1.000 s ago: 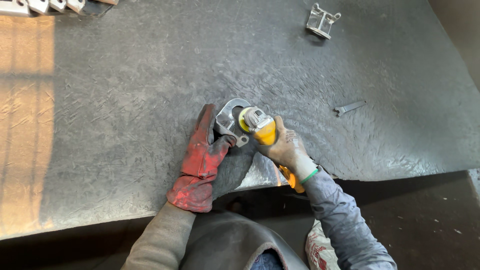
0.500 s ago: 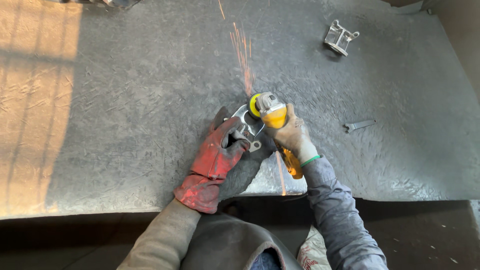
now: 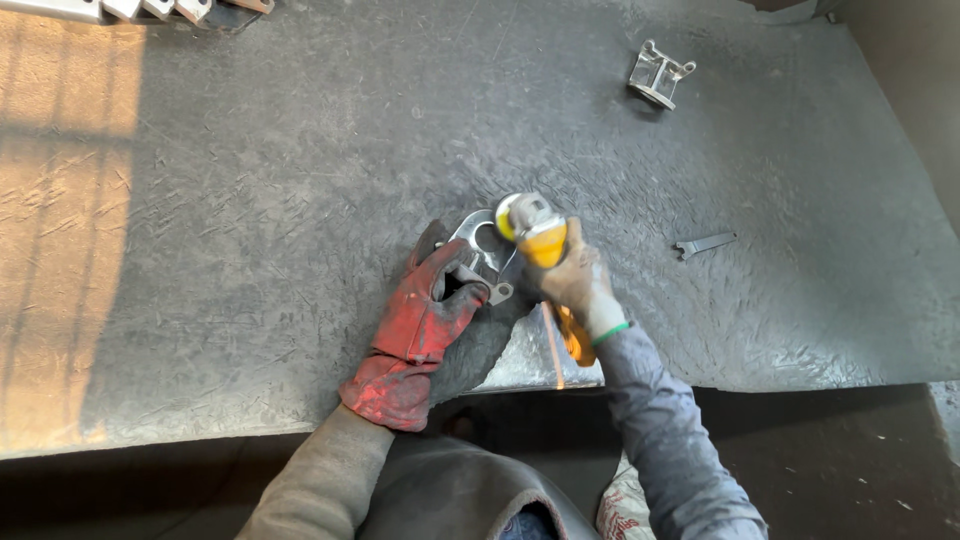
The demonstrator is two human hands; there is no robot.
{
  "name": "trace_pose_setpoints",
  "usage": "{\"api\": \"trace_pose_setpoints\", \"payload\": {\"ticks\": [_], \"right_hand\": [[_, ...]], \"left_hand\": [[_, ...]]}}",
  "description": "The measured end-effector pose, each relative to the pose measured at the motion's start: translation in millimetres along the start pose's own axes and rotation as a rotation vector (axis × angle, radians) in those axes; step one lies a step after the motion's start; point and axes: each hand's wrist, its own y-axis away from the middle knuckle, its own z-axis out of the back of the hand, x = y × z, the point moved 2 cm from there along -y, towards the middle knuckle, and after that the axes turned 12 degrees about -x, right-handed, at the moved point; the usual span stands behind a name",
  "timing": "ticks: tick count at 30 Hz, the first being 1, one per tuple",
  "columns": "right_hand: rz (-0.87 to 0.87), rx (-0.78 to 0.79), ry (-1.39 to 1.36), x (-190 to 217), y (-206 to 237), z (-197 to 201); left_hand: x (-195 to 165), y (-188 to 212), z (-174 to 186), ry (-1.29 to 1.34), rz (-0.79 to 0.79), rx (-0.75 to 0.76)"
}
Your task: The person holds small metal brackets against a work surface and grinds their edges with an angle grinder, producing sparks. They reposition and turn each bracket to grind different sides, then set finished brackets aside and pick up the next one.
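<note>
Fingers of the left hand, in a beat-up red work glove, are curled down over the near edge of a flat metal bracket and pin it to the grey, scratched-up surface. That bracket (it has a round hole cut through it) sits near the front edge of the surface, about mid-frame. Just to the right, touching the bracket's right side, is the head of a yellow angle grinder; the right hand, in a dirty grey glove, has its fingers wrapped tight around the grinder body. Further right a small flat wrench lies on its own, and up toward the far right corner stands another metal bracket piece, well apart from everything.
</note>
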Motion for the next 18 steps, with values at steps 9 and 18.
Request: {"api": "trace_pose_setpoints", "payload": {"ticks": [9, 18], "right_hand": [[-0.003, -0.01, 0.06, -3, 11, 7], [0.065, 0.176, 0.204, 9, 16, -7]], "left_hand": [[2, 4, -3, 0.006, -0.048, -0.013], [2, 3, -3, 0.015, -0.021, 0.001]]}}
